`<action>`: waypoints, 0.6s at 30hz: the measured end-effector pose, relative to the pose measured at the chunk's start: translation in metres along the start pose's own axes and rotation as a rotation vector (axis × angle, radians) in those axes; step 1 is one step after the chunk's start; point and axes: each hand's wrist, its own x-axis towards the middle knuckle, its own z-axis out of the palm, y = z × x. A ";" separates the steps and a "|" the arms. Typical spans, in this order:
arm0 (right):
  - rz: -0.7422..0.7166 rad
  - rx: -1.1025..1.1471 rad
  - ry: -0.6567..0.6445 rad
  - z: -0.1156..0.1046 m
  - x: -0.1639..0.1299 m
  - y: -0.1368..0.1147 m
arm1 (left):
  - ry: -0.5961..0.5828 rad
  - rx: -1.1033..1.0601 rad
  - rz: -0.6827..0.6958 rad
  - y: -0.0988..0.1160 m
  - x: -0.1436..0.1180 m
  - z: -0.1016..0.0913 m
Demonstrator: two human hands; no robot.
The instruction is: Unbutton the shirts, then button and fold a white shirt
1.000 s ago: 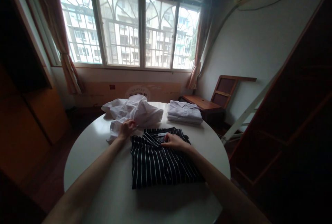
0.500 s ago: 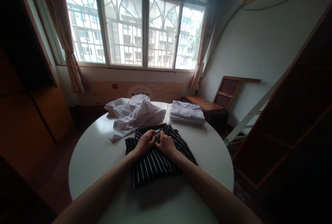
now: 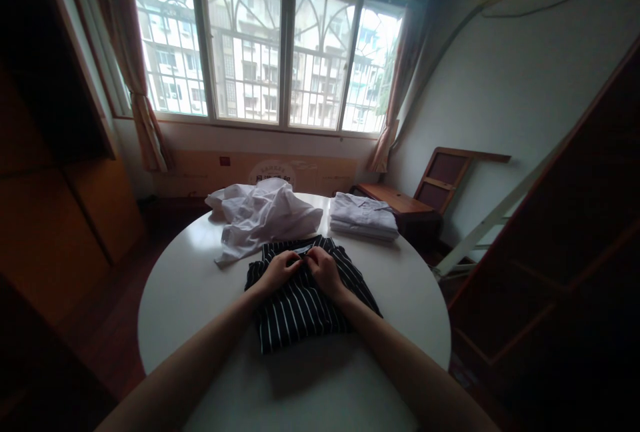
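A folded black shirt with thin white stripes lies in the middle of a round white table. My left hand and my right hand rest side by side on its far part, fingers pinching the collar area. Both forearms reach in from the bottom of the view.
A crumpled white shirt lies on the table behind and left of the striped shirt. A stack of folded white shirts sits at the back right. Beyond are a wooden desk and chair, a wide window and dark wooden furniture on both sides.
My left hand left the crumpled white shirt and came onto the striped shirt beside my right hand. The striped shirt's left side has been drawn in, making it narrower.
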 end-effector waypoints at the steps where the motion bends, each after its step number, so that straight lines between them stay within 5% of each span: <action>1: 0.008 0.014 0.001 0.001 0.000 0.001 | -0.003 -0.021 0.003 -0.001 0.000 0.000; 5: 0.047 0.060 -0.013 0.001 0.002 0.003 | 0.027 -0.031 -0.011 -0.004 0.000 0.001; 11: 0.038 0.321 -0.216 -0.002 0.005 0.008 | 0.004 -0.020 0.015 -0.005 0.000 0.001; 18: 0.151 0.450 -0.138 0.004 0.008 0.018 | -0.029 -0.035 0.039 0.001 0.001 0.000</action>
